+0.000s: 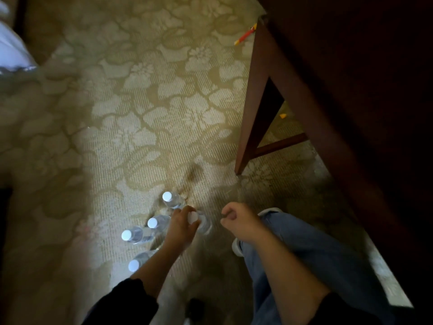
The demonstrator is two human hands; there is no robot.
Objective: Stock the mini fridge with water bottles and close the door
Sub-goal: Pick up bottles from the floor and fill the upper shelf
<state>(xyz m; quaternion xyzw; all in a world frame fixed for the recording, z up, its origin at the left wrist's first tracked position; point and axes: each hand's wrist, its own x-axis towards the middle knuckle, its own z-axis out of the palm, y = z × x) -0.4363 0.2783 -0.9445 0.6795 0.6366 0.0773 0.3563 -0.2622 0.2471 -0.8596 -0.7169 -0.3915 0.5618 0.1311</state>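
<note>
Several clear water bottles with white caps stand on the patterned carpet. One bottle (172, 200) is farthest from me; others stand at centre (157, 223), left (134, 235) and near my forearm (138, 262). My left hand (181, 225) grips the neck of another water bottle (204, 223), fingers curled round its white cap. My right hand (236, 221) hovers just to the right of it, fingers curled, holding nothing. No fridge is in view.
A dark wooden table (351, 90) fills the right side; its leg (251, 109) meets the carpet close to the bottles. My knee in blue jeans (304, 249) is below the right hand. White bedding (11, 45) lies at far left. A red-yellow object (246, 34) lies beyond.
</note>
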